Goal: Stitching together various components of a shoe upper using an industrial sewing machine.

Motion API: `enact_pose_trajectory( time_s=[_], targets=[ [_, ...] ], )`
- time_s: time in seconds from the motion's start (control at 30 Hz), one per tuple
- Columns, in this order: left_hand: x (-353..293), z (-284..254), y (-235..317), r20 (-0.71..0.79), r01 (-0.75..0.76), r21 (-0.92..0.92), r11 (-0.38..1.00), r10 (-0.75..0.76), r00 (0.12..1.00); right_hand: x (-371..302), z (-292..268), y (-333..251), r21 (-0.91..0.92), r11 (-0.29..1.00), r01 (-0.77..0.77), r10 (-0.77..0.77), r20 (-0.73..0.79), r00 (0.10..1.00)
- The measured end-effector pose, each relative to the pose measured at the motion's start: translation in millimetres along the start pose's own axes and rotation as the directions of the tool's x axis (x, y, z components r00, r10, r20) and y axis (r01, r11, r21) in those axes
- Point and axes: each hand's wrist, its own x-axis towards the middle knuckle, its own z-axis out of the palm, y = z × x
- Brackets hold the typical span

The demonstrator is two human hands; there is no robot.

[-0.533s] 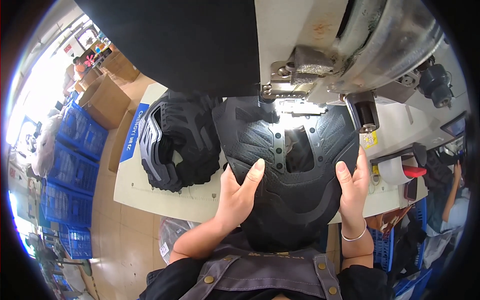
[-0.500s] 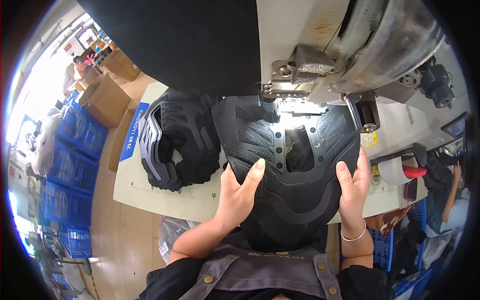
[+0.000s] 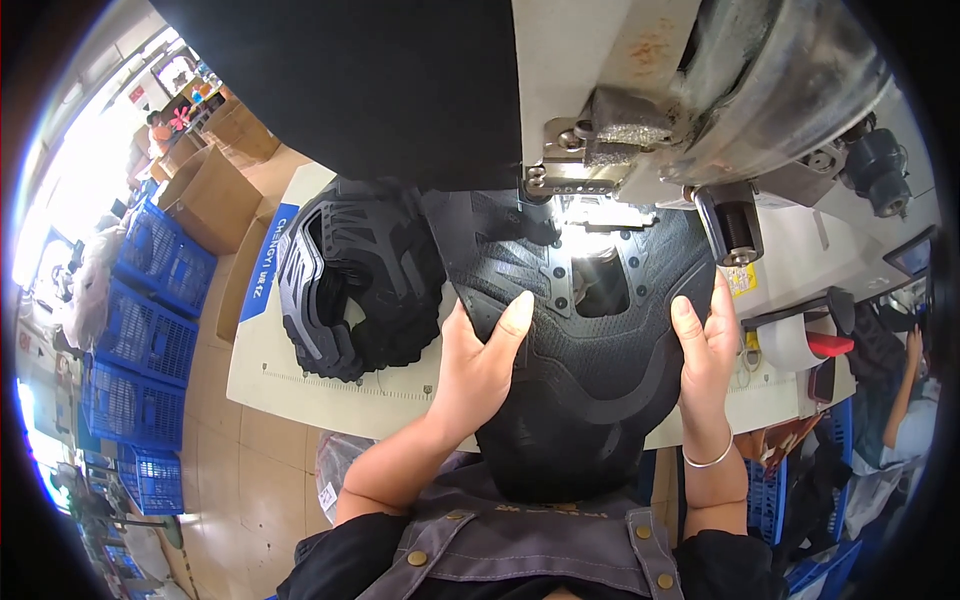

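A black shoe upper (image 3: 590,365), textured and with eyelets along its opening, lies beneath the lit needle area of a sewing machine (image 3: 605,160). My left hand (image 3: 480,365) grips its left edge, thumb on top and fingers mostly hidden underneath. At the right edge, my right hand (image 3: 708,345) holds the same upper, thumb over the border and fingers along its side. The far end of the piece is covered by the machine head. To the left sits a stack of similar black uppers (image 3: 400,270) on the pale worktable (image 3: 390,400).
Blue plastic crates (image 3: 140,345) and cardboard boxes (image 3: 205,195) line the floor on the left. A thread-like black spool part (image 3: 735,225) juts down by my right hand. On the right are a red object (image 3: 828,345), another crate (image 3: 765,495) and another person's arm (image 3: 905,385).
The shoe upper has slid a little away from me under the machine head, with its near part turning slightly. My left hand has moved forward with it; my right hand shifts slightly.
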Motion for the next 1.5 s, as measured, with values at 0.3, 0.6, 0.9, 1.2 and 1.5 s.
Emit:
enact_pose_trajectory(
  time_s=[0.3,0.6,0.9,1.2,1.5],
  targets=[
    [28,1,5,0.004,-0.007,0.014,1.0,0.007,1.0,22,5,5,0.086,0.996,-0.031,0.028,0.038,0.999],
    [55,5,7,0.021,-0.098,0.039,0.994,0.098,0.995,45,7,13,0.09,0.995,-0.051,0.053,-0.027,0.998],
    [71,-12,14,0.105,0.112,-0.144,0.983,-0.098,0.99,31,12,6,0.118,0.988,-0.1,0.101,-0.001,0.995],
    [13,-21,13,0.161,0.175,-0.077,0.982,-0.161,0.974,10,12,7,0.241,0.955,-0.171,0.171,0.023,0.985],
    [-37,-18,-23,0.401,0.303,-0.021,0.953,-0.27,0.875,-7,16,4,0.292,0.935,-0.2,0.192,0.058,0.98]
  ],
)
